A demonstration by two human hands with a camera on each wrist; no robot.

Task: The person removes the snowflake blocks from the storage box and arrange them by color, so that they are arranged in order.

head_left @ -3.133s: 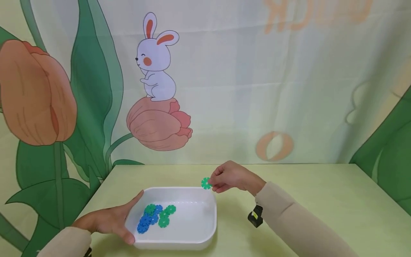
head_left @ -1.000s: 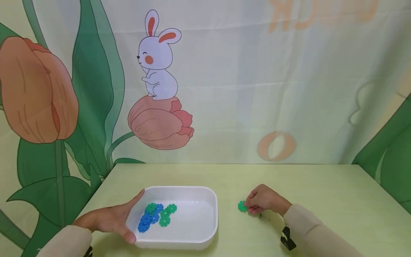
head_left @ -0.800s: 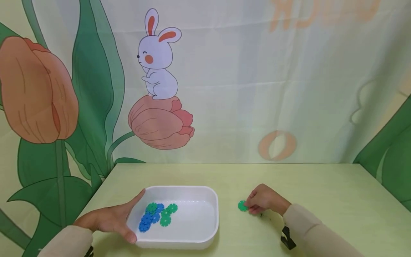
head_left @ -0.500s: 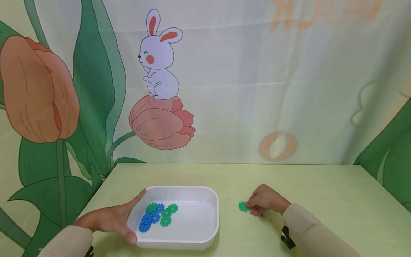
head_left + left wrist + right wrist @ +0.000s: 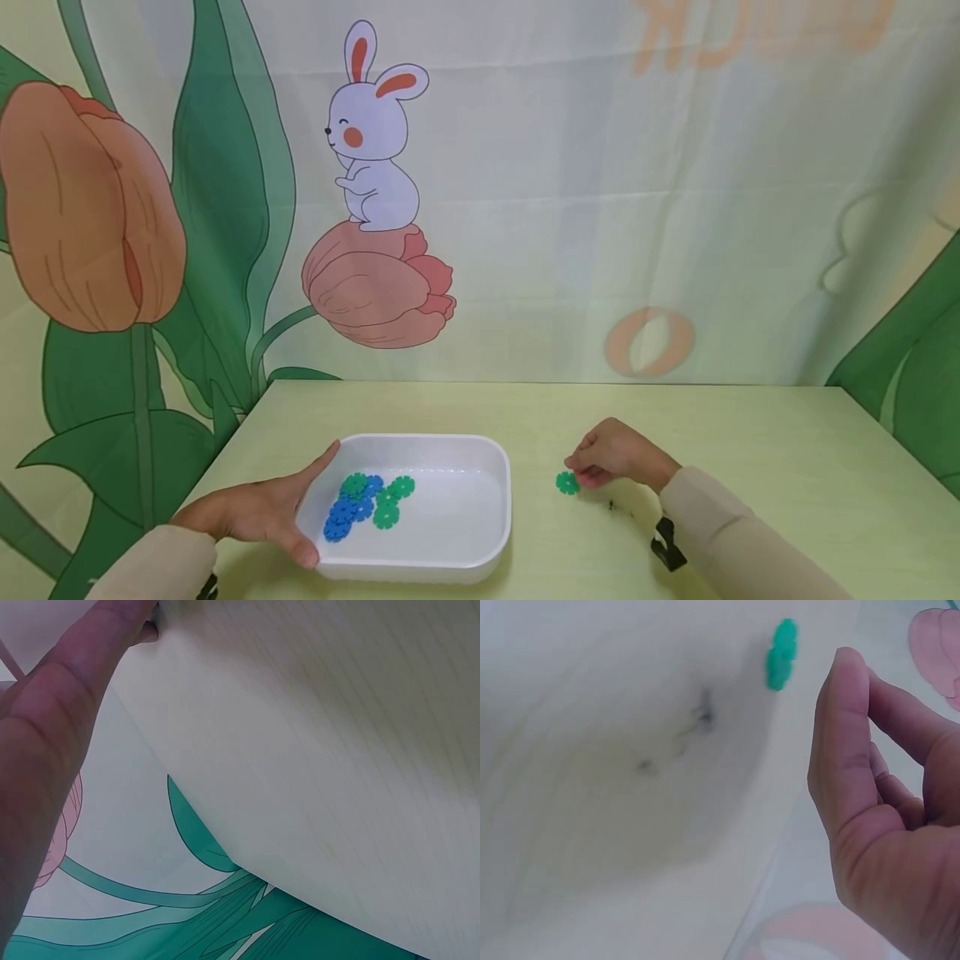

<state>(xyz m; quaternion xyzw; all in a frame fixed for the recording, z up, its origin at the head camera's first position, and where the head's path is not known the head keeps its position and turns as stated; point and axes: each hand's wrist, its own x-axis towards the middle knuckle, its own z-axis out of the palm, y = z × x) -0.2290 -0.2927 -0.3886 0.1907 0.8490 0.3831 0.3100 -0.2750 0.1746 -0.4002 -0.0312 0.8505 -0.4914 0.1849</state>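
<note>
A white plastic tray (image 5: pixel 420 575) stands on the table, left of centre in the head view. My left hand (image 5: pixel 258 508) holds its left end, thumb at the near corner and a finger reaching the far one. Inside, toward the left, lie several notched plastic discs, some blue (image 5: pixel 337 529) and some green (image 5: pixel 387 517). To the right of the tray a single green notched disc (image 5: pixel 567 482) lies flat on the table. Just above it is my right hand (image 5: pixel 611 450), thumb and forefinger tips close together; the right wrist view shows these fingers apart from the disc (image 5: pixel 782 655).
The pale table (image 5: pixel 720 467) meets a printed cloth backdrop (image 5: pixel 525 208) with a rabbit and tulips. Small dark specks (image 5: pixel 612 505) mark the tabletop below my right wrist. A black strap piece (image 5: pixel 667 546) hangs at the right sleeve.
My right hand carried the green disc from above the tray's far right corner to the table at right, let go, and has risen slightly. The left hand stays on the tray.
</note>
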